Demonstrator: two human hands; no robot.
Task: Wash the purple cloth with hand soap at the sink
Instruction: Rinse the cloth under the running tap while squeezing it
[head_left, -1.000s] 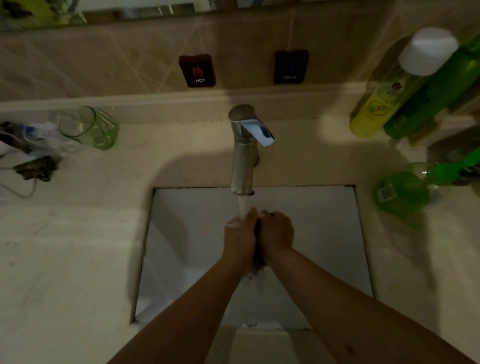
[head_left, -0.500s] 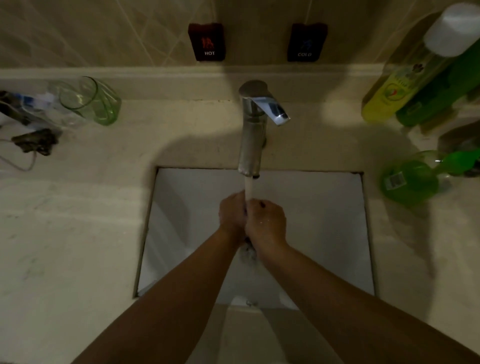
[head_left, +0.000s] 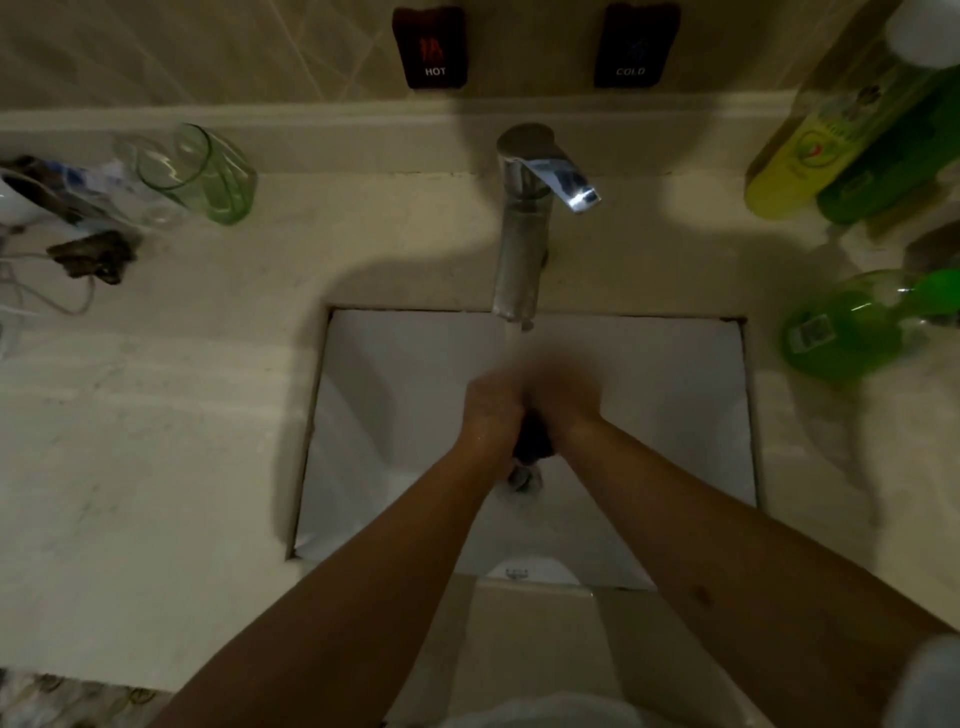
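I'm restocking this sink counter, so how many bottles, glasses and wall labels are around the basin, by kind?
Green bottles: 2, one standing, one lying on its side
Yellow bottles: 1
Green-tinted glasses: 1
Wall labels: 2, HOT and COLD
Total: 6

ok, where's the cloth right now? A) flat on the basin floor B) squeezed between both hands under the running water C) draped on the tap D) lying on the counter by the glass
B: the dark cloth is pressed between the left hand and right hand, with the tap running onto them.
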